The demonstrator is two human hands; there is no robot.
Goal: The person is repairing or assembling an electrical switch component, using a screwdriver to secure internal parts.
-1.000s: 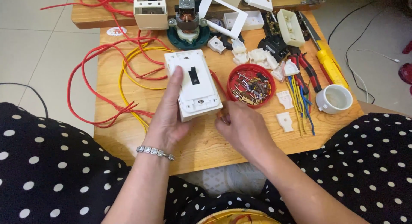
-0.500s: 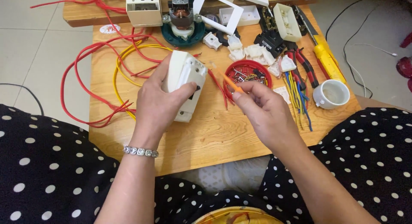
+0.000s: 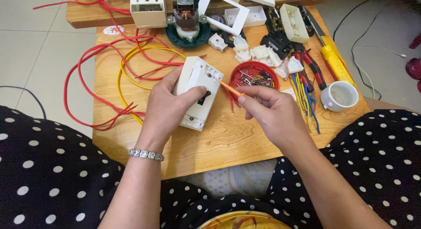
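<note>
Right hand point(image 3: 269, 112) now drives screwdriver point(image 3: 228, 86) into switch box point(image 3: 197, 95) (previously empty).

Much of the white rectangular plastic switch box point(image 3: 196, 94) is covered by the left hand point(image 3: 169, 109). The handle of the small orange screwdriver point(image 3: 230, 88) is hidden inside the right hand point(image 3: 271, 111). The cream housing point(image 3: 149, 8) on the wooden bench point(image 3: 228, 141) is cut off by the top edge. The parts in the red round tray point(image 3: 253, 73) are too small to be told.

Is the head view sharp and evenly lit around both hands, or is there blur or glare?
Head view: soft, even light, no harsh glare; the left hand, white switch box and right hand with the orange screwdriver look sharp; only faint shadows on the wooden table.
</note>
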